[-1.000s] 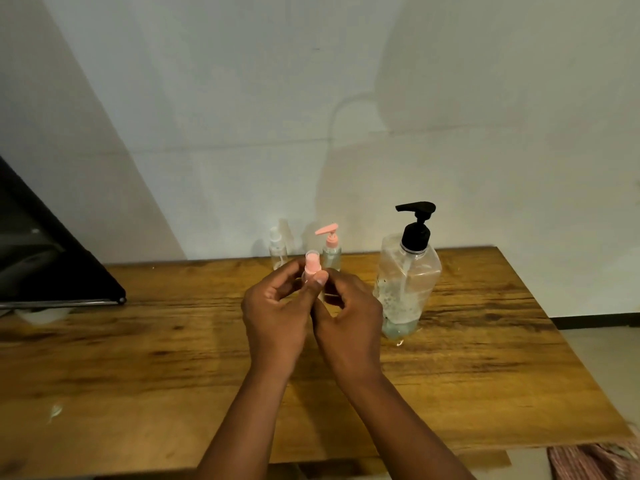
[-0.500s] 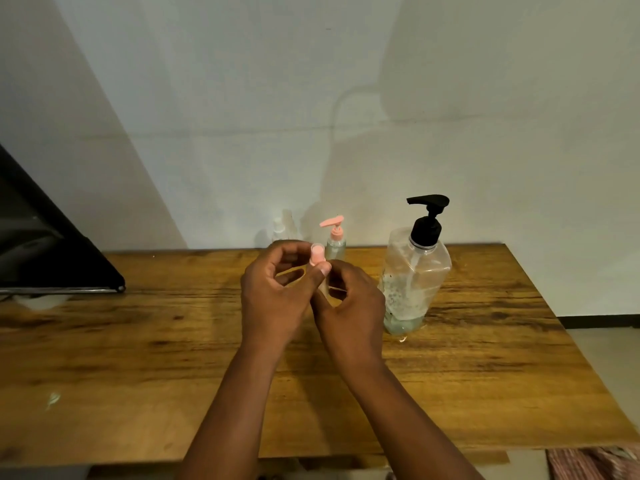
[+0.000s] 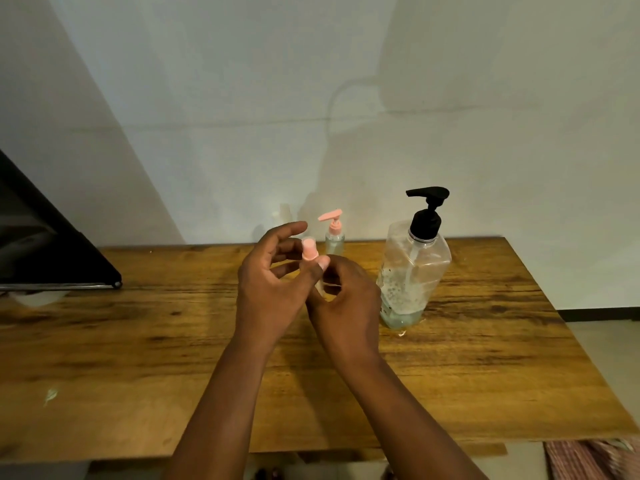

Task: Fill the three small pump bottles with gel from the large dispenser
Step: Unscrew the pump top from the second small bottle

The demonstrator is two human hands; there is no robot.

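Above the middle of the wooden table (image 3: 138, 341) my two hands hold a small clear bottle with a pink pump top (image 3: 309, 250). My right hand (image 3: 346, 303) grips the bottle's body, which is mostly hidden. My left hand (image 3: 270, 282) pinches the pink top with thumb and curled fingers, the forefinger raised. A second small bottle with a pink pump (image 3: 334, 233) stands at the back edge. A third small clear bottle (image 3: 282, 216) is partly hidden behind my left hand. The large clear dispenser with a black pump (image 3: 414, 268) stands to the right, holding a little gel.
A dark flat object (image 3: 52, 251) lies at the table's back left corner against the wall. A small pale smear (image 3: 51, 396) marks the front left of the tabletop. Striped cloth (image 3: 595, 459) shows below the table's front right corner.
My left fingers have shifted round the pink top, and the forefinger has lifted. The view has tilted slightly, while the bottles on the table stay put.
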